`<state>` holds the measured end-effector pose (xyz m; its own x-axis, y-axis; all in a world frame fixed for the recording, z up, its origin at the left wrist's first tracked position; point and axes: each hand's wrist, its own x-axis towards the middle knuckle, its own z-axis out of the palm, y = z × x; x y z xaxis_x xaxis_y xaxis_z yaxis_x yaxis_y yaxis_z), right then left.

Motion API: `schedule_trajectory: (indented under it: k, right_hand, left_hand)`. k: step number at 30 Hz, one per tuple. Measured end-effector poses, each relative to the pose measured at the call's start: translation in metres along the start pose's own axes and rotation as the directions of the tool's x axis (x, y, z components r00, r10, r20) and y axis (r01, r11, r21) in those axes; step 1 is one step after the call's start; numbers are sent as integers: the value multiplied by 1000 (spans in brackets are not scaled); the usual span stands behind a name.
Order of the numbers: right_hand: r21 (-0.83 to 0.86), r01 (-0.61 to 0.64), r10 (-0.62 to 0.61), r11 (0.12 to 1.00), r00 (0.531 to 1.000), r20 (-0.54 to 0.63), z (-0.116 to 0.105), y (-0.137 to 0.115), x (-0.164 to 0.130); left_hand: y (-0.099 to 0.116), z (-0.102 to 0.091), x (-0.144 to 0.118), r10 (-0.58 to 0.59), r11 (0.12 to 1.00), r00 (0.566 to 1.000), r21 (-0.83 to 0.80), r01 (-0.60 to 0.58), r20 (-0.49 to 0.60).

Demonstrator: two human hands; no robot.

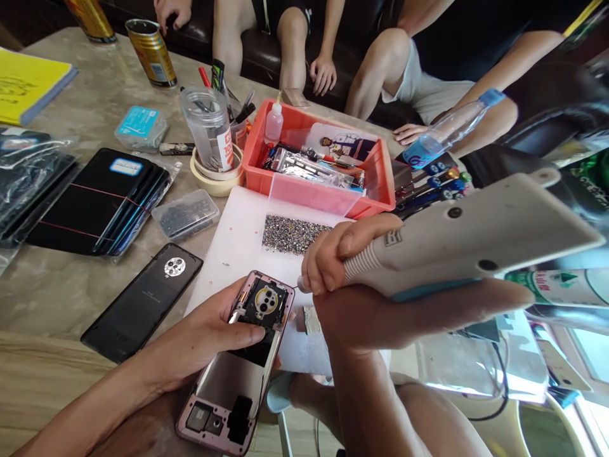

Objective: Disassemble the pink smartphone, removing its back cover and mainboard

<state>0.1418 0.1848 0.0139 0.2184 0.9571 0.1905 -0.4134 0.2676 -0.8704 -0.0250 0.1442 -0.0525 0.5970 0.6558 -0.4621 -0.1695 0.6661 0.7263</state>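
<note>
steadying opened phone [238, 362], electric screwdriver [466, 244] alongside

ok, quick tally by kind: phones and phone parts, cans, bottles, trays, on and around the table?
Opened phone, under the left hand: 1
Loose back cover: 1
Cans: 2
Bottles: dropper bottle, water bottle, green-label bottle: 3
Red tray: 1
Electric screwdriver in the right hand: 1
Total: 9

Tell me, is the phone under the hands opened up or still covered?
Opened up. The phone in the left hand shows bare frame and camera module; a separate back cover lies beside it.
</note>
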Motion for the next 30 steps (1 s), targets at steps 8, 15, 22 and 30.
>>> schedule_trajectory:
  k: [8, 15, 22, 30]
  right_hand:
    - [37, -72, 70, 997, 997, 42, -4, 0, -2]
    - [37, -82, 81, 996, 996, 33, -5, 7, -5]
    - [11, -54, 54, 998, 997, 54, -8, 11, -7]
    - [-4, -24, 24, 1000, 999, 46, -5, 10, -6]
  left_hand:
    - [-2, 1, -1, -52, 996, 999, -66, 52, -5]
    - [-1, -2, -1, -13, 1000, 1000, 8, 13, -7]
    - [2, 3, -3, -69, 994, 998, -86, 68, -7]
    - [5, 5, -7, -143, 979, 989, -153, 136, -38]
